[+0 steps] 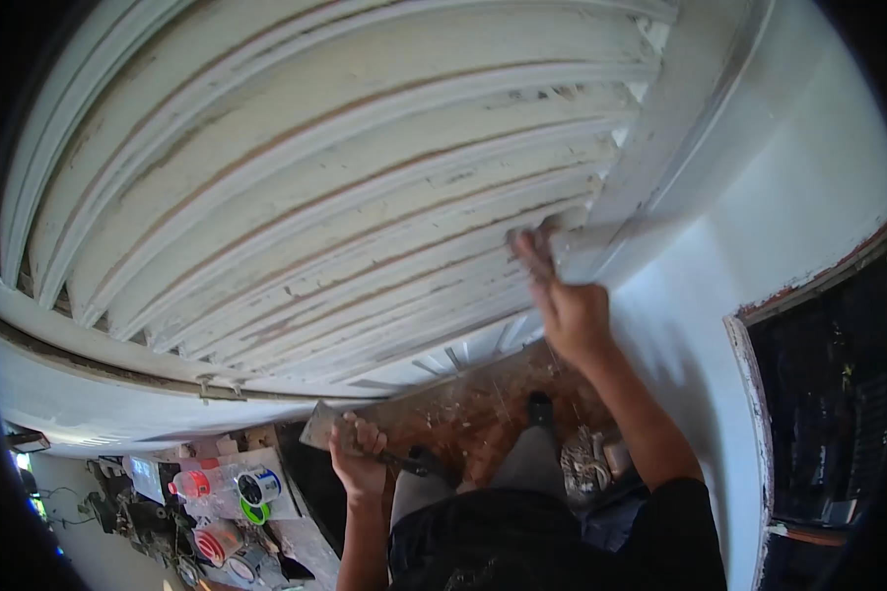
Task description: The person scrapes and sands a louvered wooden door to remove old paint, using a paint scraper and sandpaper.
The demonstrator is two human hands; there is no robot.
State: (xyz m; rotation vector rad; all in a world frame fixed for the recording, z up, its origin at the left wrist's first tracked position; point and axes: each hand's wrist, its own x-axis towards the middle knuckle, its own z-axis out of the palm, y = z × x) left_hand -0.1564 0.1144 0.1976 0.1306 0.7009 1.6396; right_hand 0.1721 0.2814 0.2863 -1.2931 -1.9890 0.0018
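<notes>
A white louvered door [365,177] fills the upper view, its slats worn, with brown bare streaks along their edges. My right hand [577,313] is raised near the slats' right ends, closed on something smeared by motion, and I cannot make out its kind. Low in the middle, my left hand [359,458] is wrapped around a putty knife [319,427]. Its flat, stained blade points up and left, and a dark handle end shows on the other side of the hand.
Lower left, a table holds a clear bottle with a red cap [189,484], a white-and-blue container [260,486], a green ring [255,512] and several jars. A white wall [700,325] and dark window [828,374] stand at right. Debris lies on the reddish floor [483,419].
</notes>
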